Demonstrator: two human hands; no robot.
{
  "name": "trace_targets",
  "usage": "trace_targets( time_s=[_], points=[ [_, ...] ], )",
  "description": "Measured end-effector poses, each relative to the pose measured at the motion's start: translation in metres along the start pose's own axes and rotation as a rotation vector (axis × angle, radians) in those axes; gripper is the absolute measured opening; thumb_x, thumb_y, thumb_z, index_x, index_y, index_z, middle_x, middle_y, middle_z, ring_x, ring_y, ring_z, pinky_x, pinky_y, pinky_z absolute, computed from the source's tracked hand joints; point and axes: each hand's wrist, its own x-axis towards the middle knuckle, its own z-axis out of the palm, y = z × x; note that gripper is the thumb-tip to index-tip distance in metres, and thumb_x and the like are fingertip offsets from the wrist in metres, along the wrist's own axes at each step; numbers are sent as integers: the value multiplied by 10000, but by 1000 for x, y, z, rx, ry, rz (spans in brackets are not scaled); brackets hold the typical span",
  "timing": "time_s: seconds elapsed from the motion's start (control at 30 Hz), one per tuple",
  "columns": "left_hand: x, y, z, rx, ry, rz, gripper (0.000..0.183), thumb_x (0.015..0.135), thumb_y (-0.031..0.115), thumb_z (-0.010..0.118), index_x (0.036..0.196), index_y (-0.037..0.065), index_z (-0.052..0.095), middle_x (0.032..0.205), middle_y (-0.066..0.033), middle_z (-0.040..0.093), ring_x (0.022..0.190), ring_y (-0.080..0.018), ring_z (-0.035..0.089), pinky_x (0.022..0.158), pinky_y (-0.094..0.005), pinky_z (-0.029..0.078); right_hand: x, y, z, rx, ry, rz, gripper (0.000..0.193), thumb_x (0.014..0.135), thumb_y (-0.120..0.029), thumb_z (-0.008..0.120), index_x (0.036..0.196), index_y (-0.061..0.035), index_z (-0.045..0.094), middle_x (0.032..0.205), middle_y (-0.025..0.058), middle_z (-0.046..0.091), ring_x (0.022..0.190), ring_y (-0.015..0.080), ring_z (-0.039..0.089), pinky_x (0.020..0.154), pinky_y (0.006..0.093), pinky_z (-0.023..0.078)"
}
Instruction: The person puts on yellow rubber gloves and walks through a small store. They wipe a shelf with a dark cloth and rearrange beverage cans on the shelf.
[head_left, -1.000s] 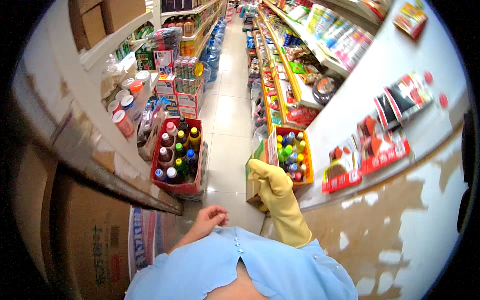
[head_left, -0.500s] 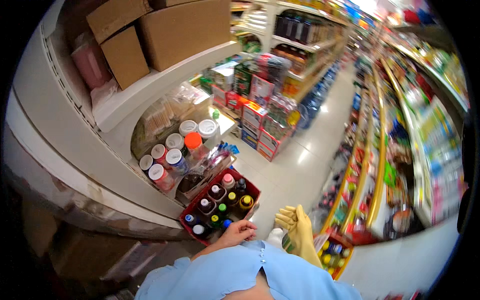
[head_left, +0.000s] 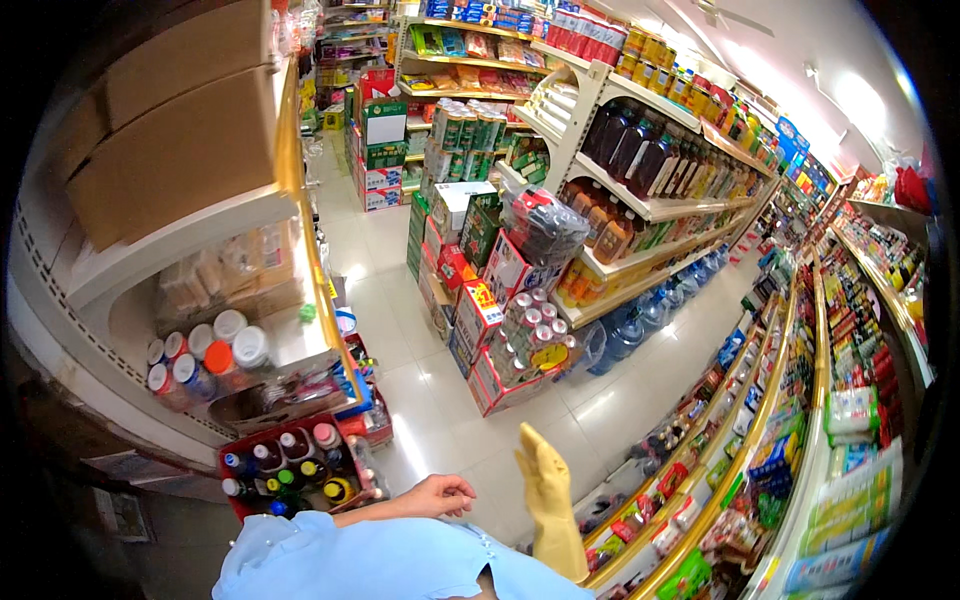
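Note:
My left hand is bare and hangs in front of my body, its fingers loosely bent with nothing visible in them. To its right, my right hand wears a pale yellow rubber glove reaching up the forearm. The gloved fingers are stretched out and hold nothing that I can see. Neither hand touches any goods. Nearest the left hand, a red crate of bottles with coloured caps stands by the left shelf. The merchandise racks run along the right side, beyond the glove.
Cardboard boxes sit on the left shelf above lidded jars. Ahead, stacked drink cartons and wrapped cans stand on the tiled floor. Behind them is a shelf of dark bottles, with large blue water bottles along its base.
My view has swung left and up, showing more of the far aisle and shelves. My hands have moved apart, and the gloved hand now points more upright.

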Motion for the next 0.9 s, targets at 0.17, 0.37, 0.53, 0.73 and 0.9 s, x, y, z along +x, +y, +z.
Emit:
trace_targets(
  time_s=[0.17,0.37,0.53,0.73,0.9],
  points=[
    [66,27,-18,-40,62,-20,282,989,221,629,1190,26,603,987,-65,694,867,-127,668,751,-286,559,61,22,20,71,-133,230,318,1000,-182,611,1242,20,650,1241,136,673,1124,204,639,988,344,494],
    [156,90,-88,-90,185,137,236,999,174,613,1161,3,621,1039,-80,678,915,-143,664,816,-304,569,196,7,43,-64,-298,393,294,1004,-177,600,1200,32,663,1111,146,715,967,199,694,836,305,563],
    [191,132,-156,-161,400,221,236,999,154,610,1170,-9,613,1020,-90,689,922,-145,664,839,-299,558,320,17,62,-77,-320,464,285,1002,-183,603,1172,39,653,1181,145,692,1034,248,692,891,359,575],
    [203,147,-231,-230,660,190,228,989,122,622,1179,-4,609,1016,-92,694,910,-137,669,800,-288,566,424,34,136,-126,-501,641,386,1003,-266,610,1227,48,623,1218,183,663,1139,255,644,1018,379,510],
    [236,190,-303,-245,766,201,249,1000,141,611,1201,-6,605,1035,-93,693,927,-140,673,830,-280,556,515,60,191,-138,-676,727,515,999,-385,597,1267,55,592,1250,200,641,1186,263,616,1045,380,477]
  ],
)
